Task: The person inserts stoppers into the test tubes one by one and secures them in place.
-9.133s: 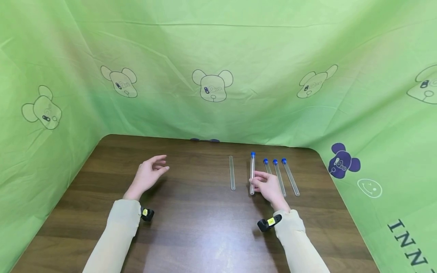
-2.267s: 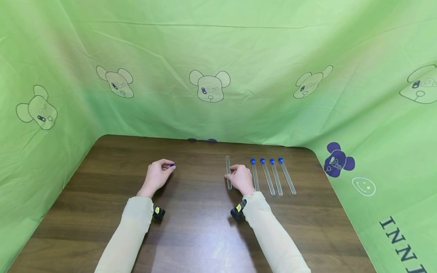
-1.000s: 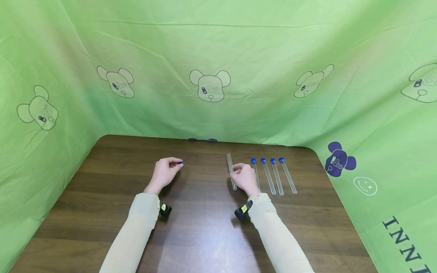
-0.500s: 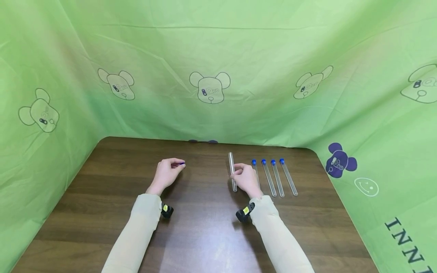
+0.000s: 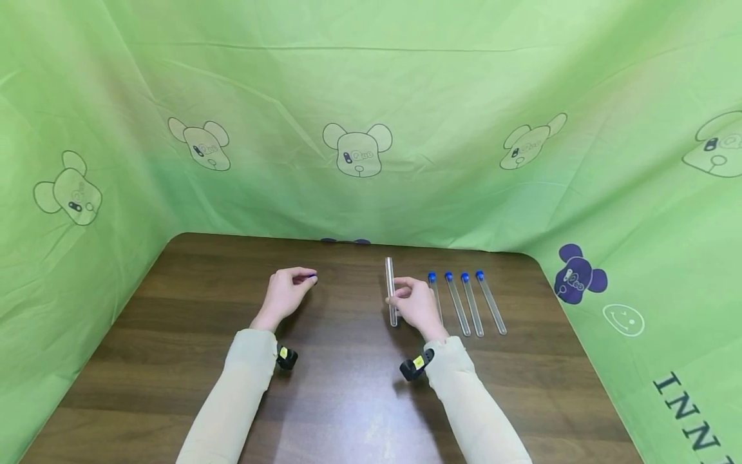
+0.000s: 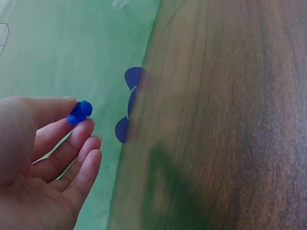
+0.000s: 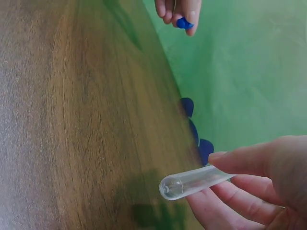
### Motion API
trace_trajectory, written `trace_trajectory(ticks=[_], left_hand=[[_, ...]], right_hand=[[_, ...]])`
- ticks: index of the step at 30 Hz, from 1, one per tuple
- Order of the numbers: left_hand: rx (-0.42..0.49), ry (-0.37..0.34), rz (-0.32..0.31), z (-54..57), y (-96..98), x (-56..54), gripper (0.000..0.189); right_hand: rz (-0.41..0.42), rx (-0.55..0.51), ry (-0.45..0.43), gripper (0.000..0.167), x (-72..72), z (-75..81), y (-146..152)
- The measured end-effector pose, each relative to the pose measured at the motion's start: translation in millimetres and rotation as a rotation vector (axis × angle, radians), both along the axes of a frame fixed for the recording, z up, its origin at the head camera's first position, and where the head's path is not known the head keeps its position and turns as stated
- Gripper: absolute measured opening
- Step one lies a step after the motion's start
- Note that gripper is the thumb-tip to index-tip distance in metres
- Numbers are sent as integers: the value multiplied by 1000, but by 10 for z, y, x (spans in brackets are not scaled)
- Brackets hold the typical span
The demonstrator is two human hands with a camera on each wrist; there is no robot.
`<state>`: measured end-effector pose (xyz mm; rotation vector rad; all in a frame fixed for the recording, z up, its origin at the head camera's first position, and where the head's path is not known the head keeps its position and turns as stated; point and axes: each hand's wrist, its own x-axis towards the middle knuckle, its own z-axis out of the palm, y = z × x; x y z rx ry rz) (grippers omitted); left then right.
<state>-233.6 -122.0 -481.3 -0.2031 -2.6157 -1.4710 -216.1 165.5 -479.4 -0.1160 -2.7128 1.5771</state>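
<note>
Between thumb and fingertips, my left hand (image 5: 285, 294) pinches a small blue cap (image 6: 80, 112), plainly seen in the left wrist view. My right hand (image 5: 416, 301) holds a clear test tube (image 5: 390, 283) off the table, its rounded end (image 7: 171, 187) pointing toward the right wrist camera. The tube's upper end bears no cap in the head view. A gap of bare table lies between the two hands, cap and tube apart. Right of my right hand, several blue-capped test tubes (image 5: 490, 303) lie in a row; the nearest one (image 5: 433, 278) is partly hidden behind that hand.
The brown wooden table (image 5: 342, 386) spreads under both arms. Green fabric (image 5: 359, 206) printed with bear heads hangs behind and along both sides, meeting the table's back edge. Each wrist carries a small black camera (image 5: 415, 366).
The right hand set a capped tube into the row, then picked up the uncapped one, now lifted more upright. The left hand took hold of a blue cap and moved rightward.
</note>
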Motion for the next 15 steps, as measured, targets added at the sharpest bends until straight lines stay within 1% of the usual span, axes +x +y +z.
trace_trajectory(ticks=[6, 15], left_hand=[[22, 7, -2, 7, 30, -15, 23], [38, -1, -7, 41, 60, -17, 24]], right_hand=[[8, -48, 2, 48, 32, 28, -24], [16, -71, 32, 44, 78, 36, -60]])
